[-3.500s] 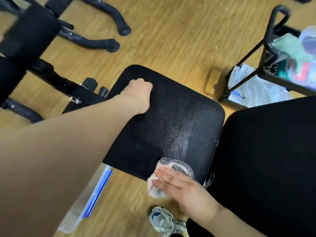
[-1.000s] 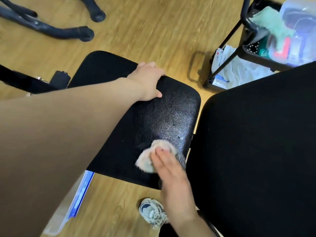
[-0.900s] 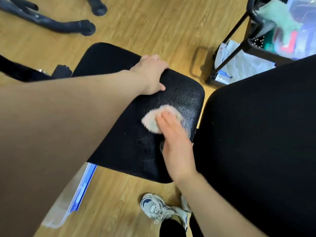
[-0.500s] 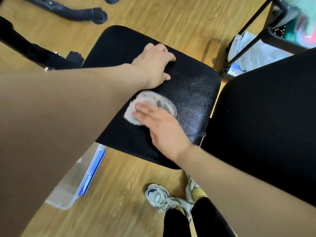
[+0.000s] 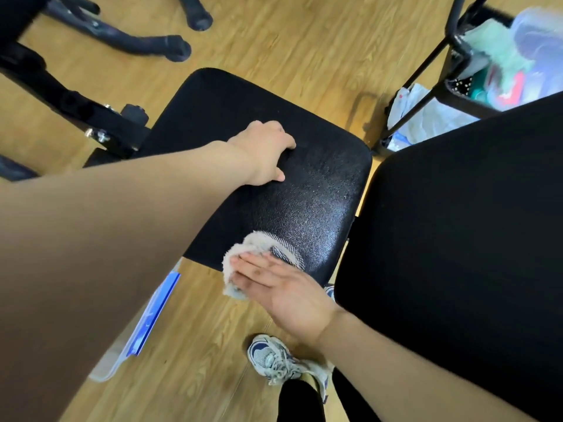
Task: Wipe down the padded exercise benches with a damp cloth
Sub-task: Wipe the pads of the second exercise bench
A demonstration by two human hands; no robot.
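**Item 1. Bench pad** (image 5: pixel 307 190), black, textured vinyl, rounded corners. The surface shines wet toward its right and near side. No maker's mark is legible on it.

**Item 2. Cloth** (image 5: pixel 243 249), fluffy off-white with a grey striped band. It lies bunched at the near edge of the bench pad, and its lower part hangs over that edge above the floor (image 5: pixel 289 50).

**Item 3. Right hand** (image 5: pixel 283 289), flat with the fingers straight and together, pressing down on the near half of the cloth. The fingertips point left across the cloth. The striped band shows just beyond the fingers.

**Item 4. Left hand** (image 5: pixel 266 153), resting on the middle of the bench pad, well apart from the cloth. The fingers are bent under and hold nothing, and the thumb tip touches the vinyl.

**Item 5. Second pad** (image 5: pixel 457 239), black and matte, just right of the first with a narrow gap between them.

**Item 6. Black cart frame** (image 5: pixel 426 68), far right. It holds a mint-green towel (image 5: pixel 496 47) and blurred plastic goods. A white plastic bag (image 5: pixel 426 120) sits at its foot, with its print too blurred to read.

**Item 7. Clear bin with blue lid** (image 5: pixel 149 318), on the floor under the left forearm. Any label is unreadable.

**Item 8. Sneaker** (image 5: pixel 271 357), white and navy, laced, on the floor below the right hand. No brand can be made out.

**Item 9. Black tubular legs** (image 5: pixel 143 45), far left on the floor, capped at the ends.
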